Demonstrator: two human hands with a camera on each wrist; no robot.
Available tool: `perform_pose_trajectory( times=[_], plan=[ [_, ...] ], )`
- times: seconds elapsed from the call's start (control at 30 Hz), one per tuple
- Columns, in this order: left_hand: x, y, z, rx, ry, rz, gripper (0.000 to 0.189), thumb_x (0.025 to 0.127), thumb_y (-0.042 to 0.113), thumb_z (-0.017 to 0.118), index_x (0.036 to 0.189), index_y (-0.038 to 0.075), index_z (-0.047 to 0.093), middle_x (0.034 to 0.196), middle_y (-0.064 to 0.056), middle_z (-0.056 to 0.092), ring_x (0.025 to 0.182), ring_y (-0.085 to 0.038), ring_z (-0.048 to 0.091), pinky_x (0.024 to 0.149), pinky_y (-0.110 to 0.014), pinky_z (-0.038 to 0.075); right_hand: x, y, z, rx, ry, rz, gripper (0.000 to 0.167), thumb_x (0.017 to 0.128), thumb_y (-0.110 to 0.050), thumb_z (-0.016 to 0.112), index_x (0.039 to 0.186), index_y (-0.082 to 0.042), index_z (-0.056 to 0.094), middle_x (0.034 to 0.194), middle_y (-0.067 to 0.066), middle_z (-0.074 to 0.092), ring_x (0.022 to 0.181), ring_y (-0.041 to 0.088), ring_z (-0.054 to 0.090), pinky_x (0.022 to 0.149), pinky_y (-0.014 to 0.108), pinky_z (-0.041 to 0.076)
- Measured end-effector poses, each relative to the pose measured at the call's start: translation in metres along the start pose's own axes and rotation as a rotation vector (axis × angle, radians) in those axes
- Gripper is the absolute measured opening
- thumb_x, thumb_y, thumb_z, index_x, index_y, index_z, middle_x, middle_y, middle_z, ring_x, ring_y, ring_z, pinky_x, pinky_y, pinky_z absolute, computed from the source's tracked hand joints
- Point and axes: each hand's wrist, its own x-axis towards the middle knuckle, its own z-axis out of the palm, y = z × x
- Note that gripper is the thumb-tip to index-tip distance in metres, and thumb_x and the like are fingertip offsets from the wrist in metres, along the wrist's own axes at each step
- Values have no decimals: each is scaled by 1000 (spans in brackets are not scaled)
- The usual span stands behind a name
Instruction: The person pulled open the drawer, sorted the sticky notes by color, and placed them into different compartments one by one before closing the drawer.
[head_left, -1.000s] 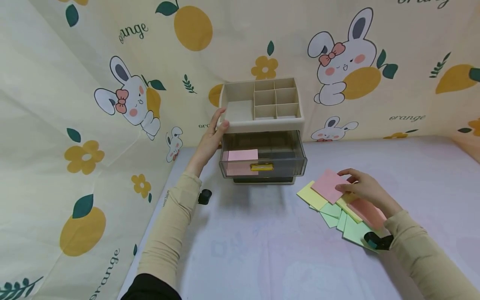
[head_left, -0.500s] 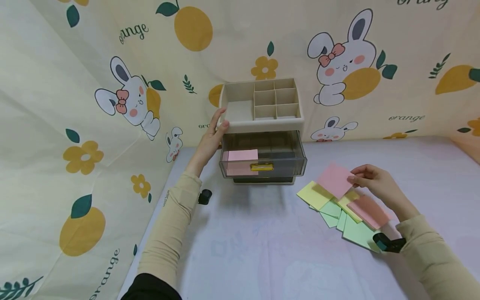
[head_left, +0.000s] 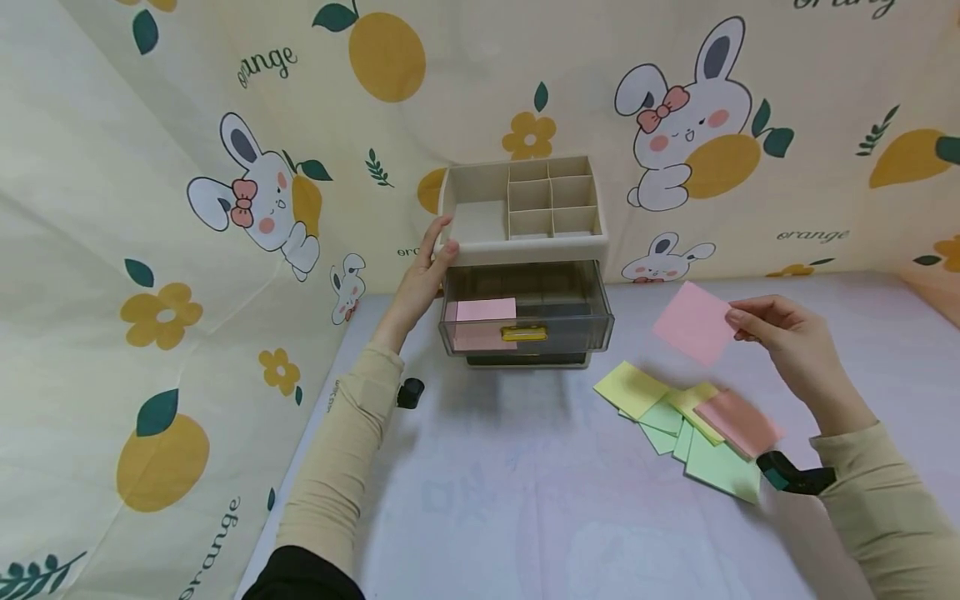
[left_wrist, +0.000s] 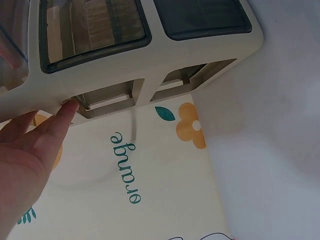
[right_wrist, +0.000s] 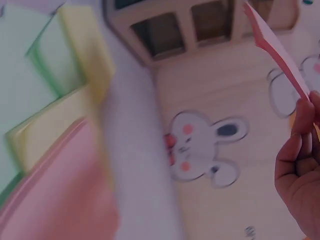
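My right hand [head_left: 791,346] pinches a pink sticky note pad [head_left: 694,323] by its right corner, raised behind the paper pile. In the right wrist view the pink pad [right_wrist: 280,55] appears edge-on, thin, between thumb and fingers. My left hand [head_left: 420,287] rests against the left side of a cream desktop organizer [head_left: 525,252]; in the left wrist view its fingertips touch the side opening. The organizer's clear grey drawer [head_left: 566,333] with a yellow handle is pulled out. Inside it, at the left, lie pink sticky notes [head_left: 483,321].
On the table, right of the organizer, overlap yellow [head_left: 630,390], green [head_left: 720,471] and pink sticky notes [head_left: 738,423]. The organizer's top has one large and several small compartments. Behind stands a cloth backdrop [head_left: 562,50] printed with rabbits and oranges.
My right hand has lifted the pink pad off the pile and moved it up and slightly right, away from the remaining notes. The left hand has stayed at the organizer.
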Motion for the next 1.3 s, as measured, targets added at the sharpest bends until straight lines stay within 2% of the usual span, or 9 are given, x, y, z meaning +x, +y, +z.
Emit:
perform_pose_trajectory(
  times=[0.2,0.3,0.43,0.67,0.77,0.9,1.0,1.13,1.3],
  plan=[
    [1,1,-1,-5,-6,19,63,80,77,38,137,57,19,157,-2,13,136,-39,29,99,-64,33,5,-29,12,330,46,-87,15,86,-4,64,101,-3,67,88,-4,69,75,6,61,67,12,50],
    [1,1,-1,-11,-3,26,62,80,77,39,136,58,19,156,-3,14,135,-39,30,99,-64,33,8,-43,20,410,47,-131,16,86,-1,63,101,0,67,90,-1,68,76,8,61,69,13,51],
    [1,0,-1,-14,-3,25,62,81,76,39,136,57,19,156,-4,15,134,-40,31,98,-63,34,11,-61,31,456,29,-178,18,86,0,62,103,3,65,93,3,68,76,10,61,70,14,51],
    [0,3,-1,-13,-12,2,73,71,83,38,137,56,19,156,-5,16,132,-39,35,94,-61,40,18,-90,57,522,-16,-256,17,85,5,61,102,6,63,90,6,67,75,13,61,69,16,52],
    [-6,11,-2,-14,-24,-15,68,80,75,39,140,51,18,156,-7,16,131,-39,35,95,-60,40,20,-99,69,551,-20,-254,17,85,4,62,102,5,63,90,6,67,74,13,61,69,16,52],
    [-10,18,-1,-13,-33,-29,57,92,60,38,143,45,17,155,-11,16,130,-40,36,95,-60,40,26,-107,84,489,-20,-278,18,85,1,63,103,5,64,92,5,67,74,12,61,69,14,52],
    [-6,13,-1,-7,-28,-34,53,94,57,38,142,48,17,155,-8,16,130,-40,37,95,-59,40,32,-110,96,418,-43,-303,20,85,-1,63,104,5,65,91,4,68,74,11,63,71,15,52],
    [0,3,0,-7,-15,-26,60,83,73,38,138,55,18,155,-5,17,130,-38,37,94,-59,41,38,-113,107,349,-112,-291,21,87,-3,62,107,2,66,90,1,69,75,10,64,71,15,52],
    [2,0,0,0,4,-16,74,67,86,37,134,60,19,153,-7,21,126,-37,41,91,-57,43,43,-115,119,153,-177,-209,23,90,-13,61,110,-2,66,88,-6,69,77,6,63,67,13,49]
  ],
)
